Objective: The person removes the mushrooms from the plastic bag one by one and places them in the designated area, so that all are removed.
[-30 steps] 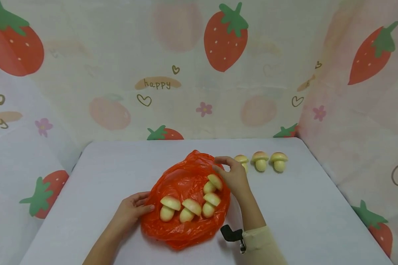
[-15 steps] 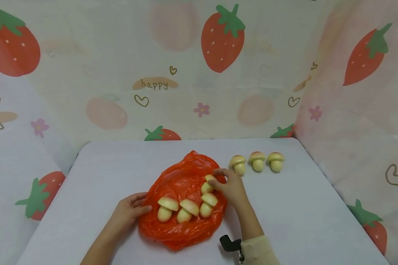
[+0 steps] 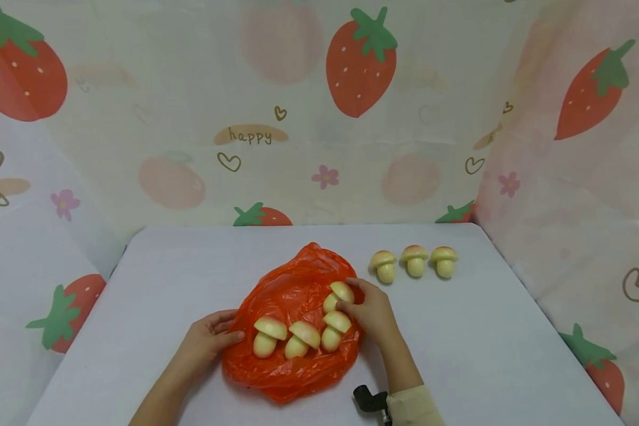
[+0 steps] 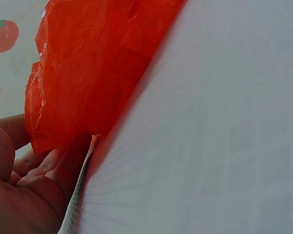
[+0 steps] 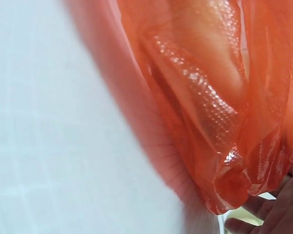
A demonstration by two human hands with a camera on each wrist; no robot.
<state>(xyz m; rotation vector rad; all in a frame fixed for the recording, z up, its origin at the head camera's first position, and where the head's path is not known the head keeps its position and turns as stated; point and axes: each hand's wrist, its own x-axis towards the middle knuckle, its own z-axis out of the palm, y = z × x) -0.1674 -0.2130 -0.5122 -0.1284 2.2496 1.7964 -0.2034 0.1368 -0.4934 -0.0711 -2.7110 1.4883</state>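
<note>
A red plastic bag [image 3: 293, 278] lies spread open on the white table, its rim bunched around several cream toy mushrooms [image 3: 265, 337]. My left hand [image 3: 210, 338] holds the bag's left edge, thumb on top and fingers curled beneath; the left wrist view shows the red film [image 4: 88, 83] between them. My right hand [image 3: 371, 307] grips the bag's right rim, with the thumb beside the uppermost toy mushroom [image 3: 339, 294] inside and the other fingers over the edge. In the right wrist view, crumpled film [image 5: 195, 97] covers much of the picture and only some fingers [image 5: 256, 207] show.
Three more toy mushrooms [image 3: 416, 261] stand in a row at the back right of the table [image 3: 458, 343]. A strawberry-print curtain [image 3: 191, 89] encloses the back and sides. A black wrist-camera mount [image 3: 370, 399] sticks out by the right sleeve [image 3: 415, 405].
My right hand has come down along the bag's right rim, from its top corner to beside the uppermost toy mushroom, uncovering the leftmost mushroom of the back row. The left hand stays put.
</note>
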